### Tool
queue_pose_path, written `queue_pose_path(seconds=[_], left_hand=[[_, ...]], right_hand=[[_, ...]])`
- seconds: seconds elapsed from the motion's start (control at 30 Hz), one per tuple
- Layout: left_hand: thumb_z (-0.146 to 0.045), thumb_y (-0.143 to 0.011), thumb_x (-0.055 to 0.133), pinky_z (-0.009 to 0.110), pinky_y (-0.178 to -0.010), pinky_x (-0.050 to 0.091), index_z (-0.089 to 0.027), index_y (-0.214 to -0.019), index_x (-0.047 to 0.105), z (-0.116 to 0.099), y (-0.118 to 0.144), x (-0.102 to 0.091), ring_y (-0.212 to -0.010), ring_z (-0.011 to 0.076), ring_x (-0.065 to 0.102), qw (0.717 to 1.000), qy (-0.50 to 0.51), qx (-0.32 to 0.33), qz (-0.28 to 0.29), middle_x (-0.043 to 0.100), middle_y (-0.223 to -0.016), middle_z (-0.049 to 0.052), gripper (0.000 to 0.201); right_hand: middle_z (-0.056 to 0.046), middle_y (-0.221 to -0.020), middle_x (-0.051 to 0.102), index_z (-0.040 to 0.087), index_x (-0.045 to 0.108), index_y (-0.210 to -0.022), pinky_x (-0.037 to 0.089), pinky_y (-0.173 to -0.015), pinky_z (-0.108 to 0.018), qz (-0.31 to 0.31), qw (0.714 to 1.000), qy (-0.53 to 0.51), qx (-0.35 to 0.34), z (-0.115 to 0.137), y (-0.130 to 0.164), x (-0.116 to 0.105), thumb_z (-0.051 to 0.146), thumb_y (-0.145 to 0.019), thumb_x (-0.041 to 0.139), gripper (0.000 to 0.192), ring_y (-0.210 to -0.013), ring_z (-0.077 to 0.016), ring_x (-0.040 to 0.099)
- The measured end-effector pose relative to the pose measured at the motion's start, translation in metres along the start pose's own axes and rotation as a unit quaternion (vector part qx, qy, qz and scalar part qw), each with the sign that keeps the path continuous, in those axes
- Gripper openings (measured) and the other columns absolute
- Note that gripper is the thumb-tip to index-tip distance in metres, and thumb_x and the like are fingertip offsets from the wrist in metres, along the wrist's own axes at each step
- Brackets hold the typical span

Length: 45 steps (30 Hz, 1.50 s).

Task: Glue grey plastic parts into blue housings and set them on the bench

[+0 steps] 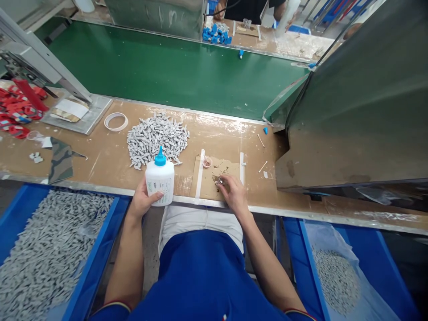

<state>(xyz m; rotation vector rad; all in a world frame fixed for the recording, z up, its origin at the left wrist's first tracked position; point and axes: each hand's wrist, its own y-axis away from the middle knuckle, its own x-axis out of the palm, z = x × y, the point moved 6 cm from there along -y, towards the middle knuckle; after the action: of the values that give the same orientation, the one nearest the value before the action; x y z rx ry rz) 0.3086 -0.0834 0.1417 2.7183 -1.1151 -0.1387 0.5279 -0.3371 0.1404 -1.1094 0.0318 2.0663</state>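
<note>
A white squeeze bottle (160,182) with a blue nozzle stands upright in my left hand (143,200), its thumb across the printed label. My right hand (234,192) pinches a small, shiny, clear-looking piece (220,181) over a cardboard sheet (230,167); its exact kind is too small to make out. White tape strips run down both sides of that sheet, and dark stains and bits mark its middle. A small round ring-like lid (207,162) lies at the sheet's upper left. Just beyond the bottle is a heap of small grey plastic parts (157,136).
Blue bins with grey parts stand below the bench at left (115,209) and right (306,249). A tape roll (116,121), a metal press (43,58) and red parts (16,107) are leftward. Beyond the green conveyor (167,67) a person works. A metal housing (354,111) borders the right.
</note>
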Motion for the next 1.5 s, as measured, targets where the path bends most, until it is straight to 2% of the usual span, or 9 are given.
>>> queue_pose_path(seconds=[0.2, 0.43, 0.63, 0.73, 0.9, 1.03, 1.27, 1.37, 1.5], left_hand=[[-0.053, -0.05, 0.093, 0.039, -0.081, 0.061, -0.015, -0.117, 0.06, 0.001, 0.001, -0.001, -0.094, 0.032, 0.075, 1.0, -0.008, 0.002, -0.008, 0.078, -0.106, 0.014, 0.084], [-0.053, -0.052, 0.091, 0.037, -0.082, 0.061, -0.016, -0.118, 0.058, -0.008, 0.002, 0.003, -0.094, 0.0302, 0.074, 1.0, -0.021, 0.018, 0.0, 0.076, -0.108, 0.014, 0.082], [-0.061, -0.063, 0.082, 0.037, -0.082, 0.059, -0.014, -0.125, 0.057, -0.034, 0.008, 0.011, -0.099, 0.0319, 0.072, 0.985, -0.162, 0.031, 0.052, 0.075, -0.111, 0.013, 0.081], [-0.063, -0.071, 0.076, 0.036, -0.084, 0.056, -0.017, -0.132, 0.06, -0.058, 0.01, 0.022, -0.103, 0.0324, 0.07, 0.936, -0.326, 0.047, 0.12, 0.074, -0.116, 0.01, 0.078], [-0.062, -0.083, 0.065, 0.034, -0.081, 0.052, -0.024, -0.14, 0.06, -0.102, 0.007, 0.057, -0.101, 0.0319, 0.07, 0.814, -0.522, 0.106, 0.234, 0.074, -0.118, 0.01, 0.068], [-0.055, -0.085, 0.063, 0.033, -0.075, 0.05, -0.021, -0.139, 0.059, -0.125, 0.003, 0.094, -0.093, 0.0314, 0.072, 0.724, -0.614, 0.144, 0.28, 0.075, -0.113, 0.014, 0.063], [-0.046, -0.088, 0.062, 0.034, -0.066, 0.045, -0.017, -0.126, 0.061, -0.146, 0.0, 0.138, -0.088, 0.0356, 0.072, 0.575, -0.745, 0.121, 0.316, 0.076, -0.103, 0.018, 0.048], [-0.045, -0.089, 0.06, 0.034, -0.066, 0.044, -0.016, -0.125, 0.06, -0.151, -0.002, 0.147, -0.088, 0.0354, 0.071, 0.542, -0.766, 0.124, 0.323, 0.075, -0.103, 0.017, 0.046], [-0.048, -0.088, 0.06, 0.034, -0.065, 0.044, -0.017, -0.122, 0.062, -0.155, -0.005, 0.153, -0.084, 0.0356, 0.071, 0.541, -0.768, 0.132, 0.317, 0.075, -0.096, 0.017, 0.047]], right_hand=[[-0.012, -0.112, 0.073, 0.023, 0.065, -0.123, 0.057, -0.093, -0.048, -0.001, 1.0, 0.013, 0.005, -0.001, 0.0, 0.001, 0.033, -0.1, 0.058, 0.026, -0.107, -0.0295, 0.066], [-0.015, -0.122, 0.069, 0.022, 0.052, -0.14, 0.055, -0.099, -0.053, -0.003, 1.0, 0.014, -0.005, 0.001, 0.001, 0.002, 0.035, -0.098, 0.061, 0.046, -0.114, -0.0319, 0.064], [-0.018, -0.134, 0.06, 0.021, 0.046, -0.145, 0.054, -0.102, -0.055, -0.071, 0.997, 0.005, 0.038, -0.013, 0.007, -0.029, 0.047, -0.095, 0.064, 0.059, -0.121, -0.0318, 0.06], [-0.017, -0.128, 0.061, 0.02, 0.051, -0.14, 0.056, -0.096, -0.052, -0.112, 0.989, -0.008, 0.1, -0.04, 0.02, -0.048, 0.046, -0.098, 0.058, 0.05, -0.113, -0.0293, 0.063], [-0.015, -0.119, 0.063, 0.018, 0.058, -0.129, 0.06, -0.087, -0.046, -0.18, 0.967, -0.067, 0.17, -0.08, 0.046, -0.06, 0.046, -0.098, 0.056, 0.042, -0.102, -0.0254, 0.066], [-0.012, -0.111, 0.065, 0.019, 0.061, -0.122, 0.06, -0.084, -0.044, -0.209, 0.959, -0.084, 0.175, -0.084, 0.05, -0.059, 0.044, -0.098, 0.055, 0.036, -0.095, -0.0236, 0.066], [-0.013, -0.113, 0.065, 0.019, 0.066, -0.113, 0.061, -0.08, -0.041, -0.224, 0.955, -0.101, 0.165, -0.079, 0.048, -0.065, 0.04, -0.099, 0.053, 0.028, -0.091, -0.0215, 0.066], [-0.013, -0.114, 0.065, 0.019, 0.067, -0.111, 0.061, -0.08, -0.04, -0.229, 0.955, -0.107, 0.158, -0.078, 0.048, -0.066, 0.038, -0.099, 0.053, 0.027, -0.09, -0.0211, 0.066], [-0.013, -0.113, 0.065, 0.019, 0.067, -0.111, 0.061, -0.08, -0.04, -0.23, 0.954, -0.114, 0.152, -0.079, 0.049, -0.066, 0.036, -0.099, 0.053, 0.025, -0.091, -0.0215, 0.066]])
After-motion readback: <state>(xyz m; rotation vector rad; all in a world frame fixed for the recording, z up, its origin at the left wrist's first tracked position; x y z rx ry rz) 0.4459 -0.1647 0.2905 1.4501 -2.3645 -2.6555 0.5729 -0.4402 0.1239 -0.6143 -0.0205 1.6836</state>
